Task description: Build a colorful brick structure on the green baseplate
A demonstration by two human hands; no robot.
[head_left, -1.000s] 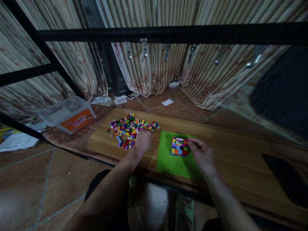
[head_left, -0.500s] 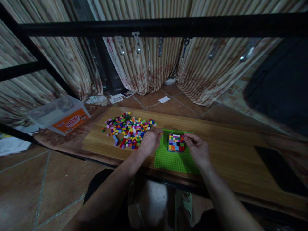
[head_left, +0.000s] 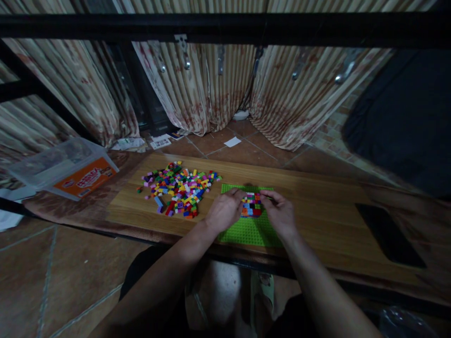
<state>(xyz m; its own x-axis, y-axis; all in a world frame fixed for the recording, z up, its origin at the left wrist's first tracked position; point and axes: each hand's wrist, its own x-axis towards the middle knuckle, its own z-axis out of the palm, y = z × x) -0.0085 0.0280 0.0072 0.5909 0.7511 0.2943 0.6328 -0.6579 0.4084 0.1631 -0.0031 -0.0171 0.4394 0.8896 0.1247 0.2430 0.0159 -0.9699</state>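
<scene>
A block of many-coloured toy bricks stands on a green studded baseplate. My left hand is at the block's left side, with its fingers bent together over the far left edge; the fingertips and anything in them are hidden. At the opposite side, my right hand pinches the block's far right corner between thumb and forefinger. To the left of the baseplate, a loose heap of small toy bricks in many colours spreads over the wooden board.
A clear plastic box with an orange label stands at the left end. A flat black object lies on the right part of the wooden board. A black metal bar with hooks crosses in front of striped curtains.
My left hand has moved right from the baseplate's left edge to the brick block, carrying what looked like a small brick. My right hand stays by the block. The whole view has shifted slightly.
</scene>
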